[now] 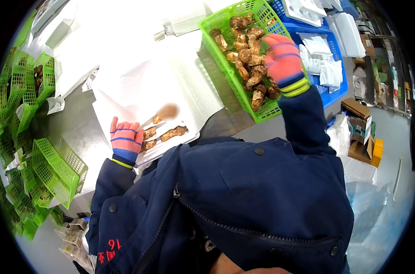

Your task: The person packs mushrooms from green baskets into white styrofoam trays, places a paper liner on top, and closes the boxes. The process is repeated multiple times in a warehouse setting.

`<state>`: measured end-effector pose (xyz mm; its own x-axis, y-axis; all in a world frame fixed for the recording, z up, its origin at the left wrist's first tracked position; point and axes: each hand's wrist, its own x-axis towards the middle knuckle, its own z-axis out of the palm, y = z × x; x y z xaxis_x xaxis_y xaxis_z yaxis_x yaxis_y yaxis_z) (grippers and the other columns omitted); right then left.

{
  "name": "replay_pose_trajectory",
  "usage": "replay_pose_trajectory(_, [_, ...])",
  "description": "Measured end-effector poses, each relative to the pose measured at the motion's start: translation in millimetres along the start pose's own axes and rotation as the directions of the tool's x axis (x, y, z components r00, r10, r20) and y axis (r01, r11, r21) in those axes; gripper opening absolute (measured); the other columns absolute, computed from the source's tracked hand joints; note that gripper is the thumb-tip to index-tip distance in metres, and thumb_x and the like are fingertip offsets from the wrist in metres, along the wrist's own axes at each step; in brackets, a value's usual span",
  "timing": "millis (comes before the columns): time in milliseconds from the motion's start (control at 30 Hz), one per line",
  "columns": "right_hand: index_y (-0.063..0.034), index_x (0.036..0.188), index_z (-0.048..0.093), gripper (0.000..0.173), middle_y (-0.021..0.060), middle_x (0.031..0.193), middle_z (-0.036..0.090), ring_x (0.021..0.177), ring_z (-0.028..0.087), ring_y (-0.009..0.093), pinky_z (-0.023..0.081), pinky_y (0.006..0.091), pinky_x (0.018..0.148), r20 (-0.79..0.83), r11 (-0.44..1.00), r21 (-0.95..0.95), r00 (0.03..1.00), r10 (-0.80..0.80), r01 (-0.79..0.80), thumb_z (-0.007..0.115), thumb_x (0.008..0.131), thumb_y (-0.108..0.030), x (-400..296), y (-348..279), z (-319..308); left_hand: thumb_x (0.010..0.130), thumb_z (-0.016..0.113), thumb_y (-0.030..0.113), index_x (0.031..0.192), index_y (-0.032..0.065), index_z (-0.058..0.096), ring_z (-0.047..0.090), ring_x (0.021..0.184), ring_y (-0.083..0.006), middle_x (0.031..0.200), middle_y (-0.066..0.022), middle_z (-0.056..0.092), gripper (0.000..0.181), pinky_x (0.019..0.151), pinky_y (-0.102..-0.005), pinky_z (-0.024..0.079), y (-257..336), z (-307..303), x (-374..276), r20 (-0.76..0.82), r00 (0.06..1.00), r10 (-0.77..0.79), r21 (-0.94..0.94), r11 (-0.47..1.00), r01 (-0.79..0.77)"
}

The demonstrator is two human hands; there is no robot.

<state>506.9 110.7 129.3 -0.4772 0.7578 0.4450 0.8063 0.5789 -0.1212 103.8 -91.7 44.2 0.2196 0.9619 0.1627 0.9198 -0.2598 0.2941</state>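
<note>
Both of my hands wear pink knit gloves with blue stripes. My left hand (126, 138) lies at the left edge of a white foam tray (190, 137) that holds several brown mushrooms (173, 133) between strips of white paper; whether it grips the tray I cannot tell. A blurred mushroom (167, 112) is at the tray's upper part. Over the right side of a green plastic basket (227, 76) reaches my right hand (283, 59), its fingertips at the mushrooms (253, 42) piled inside. The fingers are partly curled, and what is beneath them is hidden.
White paper sheets (132, 80) spread across the metal table (68, 120). Right of the basket, a blue crate (338, 82) holds white packets (330, 73). Green baskets (57, 171) crowd the left side, some tilted. Cardboard boxes (360, 150) stand at the right.
</note>
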Motion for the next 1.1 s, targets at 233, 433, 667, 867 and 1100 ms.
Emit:
replay_pose_trajectory(233, [-0.0099,0.104,0.054,0.032,0.0138,0.094,0.062,0.095,0.056,0.031,0.042,0.0402,0.078,0.48,0.916,-0.398,0.84,0.254,-0.05,0.05,0.076,-0.025,52.9,-24.5,132.9,0.068,0.064,0.012,0.097,0.009,0.058,0.049,0.102,-0.0282,0.101,-0.0092,0.057,0.03,0.1,-0.0466,0.026,-7.7,1.6,-3.6,-0.105,0.994,0.01,0.008,1.0,-0.009])
replay_pose_trajectory(433, [-0.0104,0.112,0.051,0.043,0.0188,0.105,0.059,0.098,0.056,0.034,0.042,0.0445,0.083,0.438,0.895,-0.389,0.811,0.387,-0.218,0.051,0.077,-0.034,58.6,-7.4,159.3,0.071,0.061,0.007,0.115,0.006,0.05,0.035,0.119,-0.0306,0.127,-0.0131,0.041,0.046,0.098,-0.0414,0.027,-10.6,2.1,-18.0,-0.397,0.847,-0.353,-0.16,0.935,0.315])
replay_pose_trajectory(667, [-0.0086,0.113,0.053,0.053,0.0167,0.113,0.056,0.103,0.054,0.031,0.043,0.0393,0.087,0.507,0.857,-0.298,0.69,0.516,-0.421,0.064,0.069,-0.036,60.4,25.2,167.7,0.073,0.06,0.006,0.114,0.0039,0.052,0.036,0.118,-0.0306,0.128,-0.0134,0.037,0.042,0.097,-0.038,0.03,-17.9,13.2,-20.3,-0.373,0.811,-0.45,-0.367,0.875,0.316])
replay_pose_trajectory(867, [-0.0075,0.1,0.058,0.035,0.0136,0.096,0.061,0.091,0.059,0.027,0.046,0.0339,0.081,0.227,0.948,0.037,0.927,0.3,-0.316,0.064,0.068,-0.022,63.4,-21.8,87.4,0.075,0.051,-0.003,0.114,0.0037,0.051,0.036,0.118,-0.0316,0.13,-0.0146,0.035,0.04,0.097,-0.0373,0.03,-21.4,17.8,-21.2,-0.37,0.798,-0.476,-0.507,0.823,0.256])
replay_pose_trajectory(1100, [-0.0027,0.091,0.059,0.02,0.0124,0.084,0.063,0.084,0.06,0.028,0.049,0.0336,0.07,0.473,0.905,0.394,0.809,-0.349,0.16,0.059,0.072,-0.008,30.5,-275.7,124.3,0.078,0.043,-0.003,0.115,0.0022,0.05,0.036,0.118,-0.0322,0.13,-0.0162,0.035,0.038,0.098,-0.0369,0.03,-25.6,24.4,-23.5,-0.403,0.783,-0.473,-0.51,0.827,0.237])
